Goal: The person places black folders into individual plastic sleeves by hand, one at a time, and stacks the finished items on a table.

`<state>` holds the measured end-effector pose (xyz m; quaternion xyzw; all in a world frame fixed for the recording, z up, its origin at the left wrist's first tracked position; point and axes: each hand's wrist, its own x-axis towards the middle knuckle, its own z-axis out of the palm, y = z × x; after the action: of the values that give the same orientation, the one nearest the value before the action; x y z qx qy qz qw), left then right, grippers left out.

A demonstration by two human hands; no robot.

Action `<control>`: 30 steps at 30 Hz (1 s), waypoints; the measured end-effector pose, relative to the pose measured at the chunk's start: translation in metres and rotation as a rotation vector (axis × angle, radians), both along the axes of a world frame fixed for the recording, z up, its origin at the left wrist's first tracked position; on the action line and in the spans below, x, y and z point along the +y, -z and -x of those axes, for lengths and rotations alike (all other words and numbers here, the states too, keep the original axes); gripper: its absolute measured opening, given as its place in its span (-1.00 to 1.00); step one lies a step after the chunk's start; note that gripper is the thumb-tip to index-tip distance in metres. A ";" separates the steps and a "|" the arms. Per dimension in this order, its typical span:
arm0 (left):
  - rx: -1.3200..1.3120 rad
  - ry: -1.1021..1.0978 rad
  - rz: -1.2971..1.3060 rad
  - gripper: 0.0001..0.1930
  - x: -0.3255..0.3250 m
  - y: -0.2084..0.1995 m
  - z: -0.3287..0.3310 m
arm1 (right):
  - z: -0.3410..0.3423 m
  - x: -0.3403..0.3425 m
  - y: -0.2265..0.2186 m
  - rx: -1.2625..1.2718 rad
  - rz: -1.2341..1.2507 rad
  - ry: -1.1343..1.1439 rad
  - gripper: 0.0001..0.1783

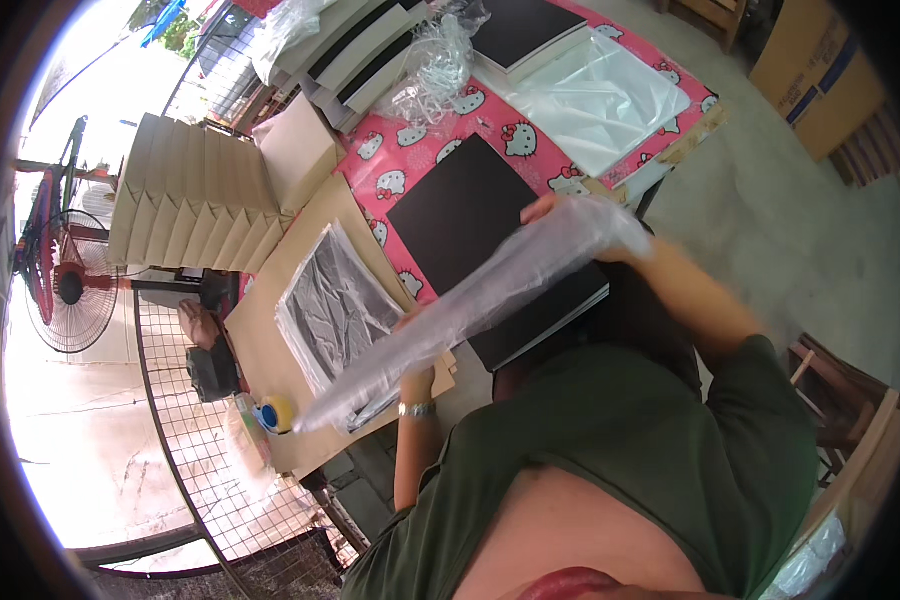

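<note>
Both hands hold a long clear plastic bag (490, 295) stretched slantwise in front of me. My left hand (417, 322), with a wristwatch below it, grips the bag near its lower left part. My right hand (560, 215) grips the upper right end. Under the bag lies a stack of black flat boards (470, 215) on the pink patterned tablecloth (410, 160). To the left, a black board wrapped in crinkled clear plastic (338, 305) rests on a brown cardboard sheet (270, 330).
A tape dispenser (273, 413) sits at the cardboard's near edge. Folded cardboard boxes (195, 200) stack at the left. More boards and clear bags (595, 95) lie at the table's far end. A standing fan (65, 285), a wire grid panel (200, 450) and cardboard cartons (820, 70) surround the table.
</note>
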<state>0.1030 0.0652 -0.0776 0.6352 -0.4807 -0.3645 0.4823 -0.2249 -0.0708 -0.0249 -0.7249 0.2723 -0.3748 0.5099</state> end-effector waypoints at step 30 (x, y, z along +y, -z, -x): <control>-0.296 -0.564 -0.754 -0.29 0.066 0.033 -0.261 | -0.123 -0.198 0.095 0.669 0.283 0.708 -0.64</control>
<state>0.3644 0.1311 -0.1110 0.9158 -0.1883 -0.2741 0.2252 -0.1021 -0.2683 -0.1196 -0.7304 0.5963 -0.3052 0.1331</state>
